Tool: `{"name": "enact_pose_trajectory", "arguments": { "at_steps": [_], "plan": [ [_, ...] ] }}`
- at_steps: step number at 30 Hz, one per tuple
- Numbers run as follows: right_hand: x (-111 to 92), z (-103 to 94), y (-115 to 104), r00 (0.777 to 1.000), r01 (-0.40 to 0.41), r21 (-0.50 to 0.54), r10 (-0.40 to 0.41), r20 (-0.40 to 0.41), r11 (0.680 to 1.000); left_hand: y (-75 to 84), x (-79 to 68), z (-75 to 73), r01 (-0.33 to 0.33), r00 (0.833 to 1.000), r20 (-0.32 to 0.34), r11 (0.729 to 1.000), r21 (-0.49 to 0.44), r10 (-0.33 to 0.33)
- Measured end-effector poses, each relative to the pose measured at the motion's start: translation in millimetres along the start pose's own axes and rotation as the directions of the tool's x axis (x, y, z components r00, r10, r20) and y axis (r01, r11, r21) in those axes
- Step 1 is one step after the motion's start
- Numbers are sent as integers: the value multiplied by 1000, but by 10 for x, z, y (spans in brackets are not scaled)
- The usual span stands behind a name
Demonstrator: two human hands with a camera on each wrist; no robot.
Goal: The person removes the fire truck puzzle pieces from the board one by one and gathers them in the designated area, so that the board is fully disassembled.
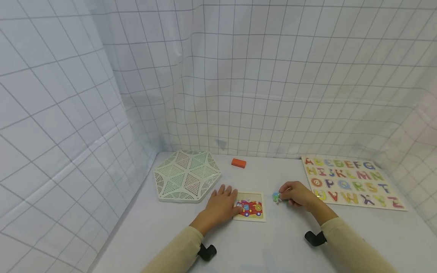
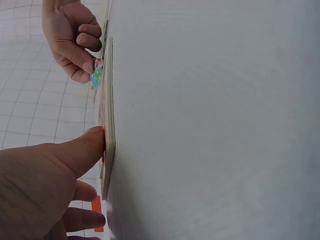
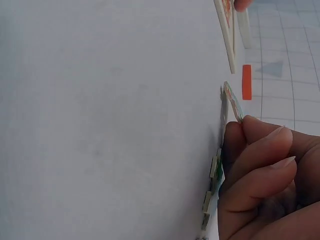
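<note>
A small wooden jigsaw puzzle board [image 1: 248,219] with a red truck picture lies in front of me, its upper part bare wood. My left hand [image 1: 220,204] is laid flat at its left side, fingers spread, with the thumb [image 2: 85,150] on the board. Right of the board, my right hand [image 1: 297,193] pinches a thin jigsaw piece [image 2: 96,75] between thumb and fingertips. The piece shows blue and green and is tilted close over the table. Below the right hand, edges of thin blocky pieces [image 3: 214,170] show in the right wrist view.
An alphabet puzzle board [image 1: 348,203] with colourful letters lies at the right. A pale hexagonal perforated panel [image 1: 187,176] lies at the left. An orange-red block [image 1: 238,163] sits at the back near the gridded cloth wall [image 1: 239,94], which also rises on both sides.
</note>
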State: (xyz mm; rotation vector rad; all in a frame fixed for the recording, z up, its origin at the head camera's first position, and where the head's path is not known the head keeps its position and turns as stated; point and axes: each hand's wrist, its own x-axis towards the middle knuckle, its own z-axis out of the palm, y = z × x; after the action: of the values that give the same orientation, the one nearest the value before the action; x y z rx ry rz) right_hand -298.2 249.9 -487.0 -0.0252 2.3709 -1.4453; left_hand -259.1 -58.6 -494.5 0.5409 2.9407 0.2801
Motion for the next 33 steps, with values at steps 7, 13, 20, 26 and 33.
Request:
{"name": "enact_pose_trajectory", "arguments": {
  "at_steps": [7, 13, 20, 26, 33],
  "plan": [
    [-8, 55, -11, 1000, 22, -54, -23, -18, 998, -2, -7, 3, -5, 1000, 2, 1000, -6, 5],
    [-35, 85, -54, 998, 33, -81, -38, -53, 996, -20, -6, 1, -13, 1000, 4, 1000, -18, 13],
    [-47, 195, -108, 997, 56, -66, -59, -52, 996, -18, -12, -26, -44, 999, 0, 999, -25, 44],
    [-36, 348, -120, 998, 56, -75, -58, -30, 996, 19, -49, -25, -150, 987, 50, 989, -6, 150],
    [-60, 524, -167, 994, 97, -59, -94, 51, 994, 46, -118, -13, -214, 970, 117, 977, 2, 212]
  ]
}}
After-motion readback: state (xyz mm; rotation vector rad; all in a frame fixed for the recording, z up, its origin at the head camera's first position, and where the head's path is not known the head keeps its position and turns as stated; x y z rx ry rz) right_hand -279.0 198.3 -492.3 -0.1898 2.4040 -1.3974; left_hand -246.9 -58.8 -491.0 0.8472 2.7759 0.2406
